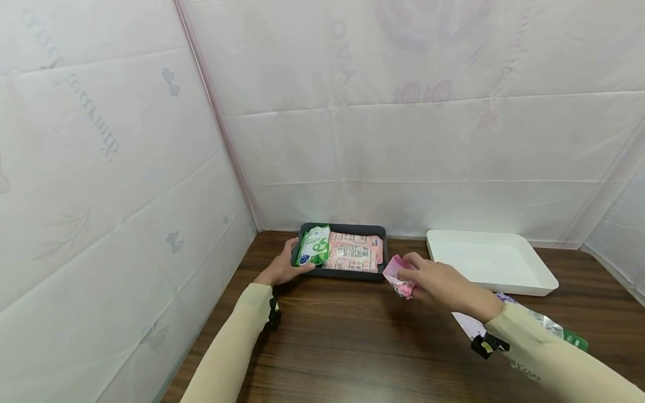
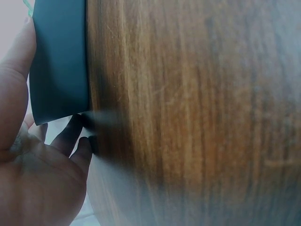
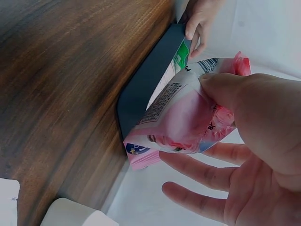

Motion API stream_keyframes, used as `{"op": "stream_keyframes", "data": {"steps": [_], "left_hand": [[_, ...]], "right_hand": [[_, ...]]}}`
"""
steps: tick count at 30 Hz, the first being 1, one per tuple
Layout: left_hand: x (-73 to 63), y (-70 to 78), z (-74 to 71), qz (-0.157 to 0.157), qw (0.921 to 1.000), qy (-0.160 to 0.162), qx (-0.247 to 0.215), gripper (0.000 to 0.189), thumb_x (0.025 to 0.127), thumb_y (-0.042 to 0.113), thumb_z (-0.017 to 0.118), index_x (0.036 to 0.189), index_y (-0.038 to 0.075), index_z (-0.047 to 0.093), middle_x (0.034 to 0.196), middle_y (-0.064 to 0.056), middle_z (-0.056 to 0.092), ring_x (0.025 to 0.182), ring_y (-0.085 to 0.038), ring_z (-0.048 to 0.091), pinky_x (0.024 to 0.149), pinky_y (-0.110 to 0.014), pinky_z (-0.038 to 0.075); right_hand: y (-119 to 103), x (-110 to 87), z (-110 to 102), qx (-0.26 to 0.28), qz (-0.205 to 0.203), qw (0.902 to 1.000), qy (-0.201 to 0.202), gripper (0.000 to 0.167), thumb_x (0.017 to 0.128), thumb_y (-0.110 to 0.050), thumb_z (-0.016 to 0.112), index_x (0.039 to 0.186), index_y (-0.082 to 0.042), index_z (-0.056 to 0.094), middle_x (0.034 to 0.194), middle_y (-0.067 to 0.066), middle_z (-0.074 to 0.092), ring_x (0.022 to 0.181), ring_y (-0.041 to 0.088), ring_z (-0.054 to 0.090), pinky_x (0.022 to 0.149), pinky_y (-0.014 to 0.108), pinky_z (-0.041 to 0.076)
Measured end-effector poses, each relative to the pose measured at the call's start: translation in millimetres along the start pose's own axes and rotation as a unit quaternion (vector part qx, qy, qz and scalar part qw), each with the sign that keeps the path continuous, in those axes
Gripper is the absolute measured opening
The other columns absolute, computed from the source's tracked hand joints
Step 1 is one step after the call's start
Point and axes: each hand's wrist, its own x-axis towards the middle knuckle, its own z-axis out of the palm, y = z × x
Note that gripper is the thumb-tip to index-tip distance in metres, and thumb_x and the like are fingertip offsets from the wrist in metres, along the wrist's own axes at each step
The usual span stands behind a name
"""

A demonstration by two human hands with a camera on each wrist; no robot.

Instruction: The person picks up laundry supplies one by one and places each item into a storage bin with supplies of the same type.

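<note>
At the left end of a dark grey tray (image 1: 347, 274), my left hand (image 1: 282, 267) grips the corner, thumb along the near wall and fingers round the end. Inside the tray lie a green and white packet (image 1: 314, 246) and pink and white packets (image 1: 353, 258). Just off the tray's right end, my right hand (image 1: 443, 284) pinches a crinkled pink packet (image 3: 176, 113) between thumb and fingers. In the right wrist view that packet is tilted and overlaps the tray's end, with two of the fingers spread beneath it.
A shallow white tray (image 1: 484, 257) stands at the back right of the brown wooden table (image 1: 342, 347). Partly under the right forearm lie more packets, one of them silver and green (image 1: 554, 326). White sheeting (image 1: 428, 145) hangs behind and at the sides.
</note>
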Motion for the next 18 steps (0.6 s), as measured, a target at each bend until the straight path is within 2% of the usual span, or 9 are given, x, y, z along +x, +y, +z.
{"op": "stream_keyframes", "data": {"steps": [10, 18], "left_hand": [[0.6, -1.3, 0.4, -0.001, 1.0000, 0.003, -0.005, 0.103, 0.091, 0.052, 0.075, 0.163, 0.018, 0.010, 0.165, -0.026, 0.024, 0.147, -0.046, 0.032, 0.117, -0.062, 0.029], [1.3, -2.4, 0.6, 0.002, 1.0000, 0.004, -0.006, 0.104, 0.091, 0.053, 0.075, 0.163, 0.017, 0.010, 0.164, -0.027, 0.024, 0.147, -0.046, 0.033, 0.116, -0.062, 0.030]], "right_hand": [[1.9, 5.2, -3.0, -0.008, 0.003, 0.9999, 0.007, 0.031, 0.088, -0.011, 0.082, 0.115, -0.021, 0.069, 0.126, 0.016, 0.059, 0.070, 0.015, 0.056, 0.059, 0.031, 0.049], [3.5, 10.4, -4.1, 0.004, 0.012, 0.9999, 0.008, 0.028, 0.091, -0.011, 0.078, 0.112, -0.022, 0.066, 0.129, 0.013, 0.057, 0.070, 0.014, 0.054, 0.060, 0.030, 0.046]]}}
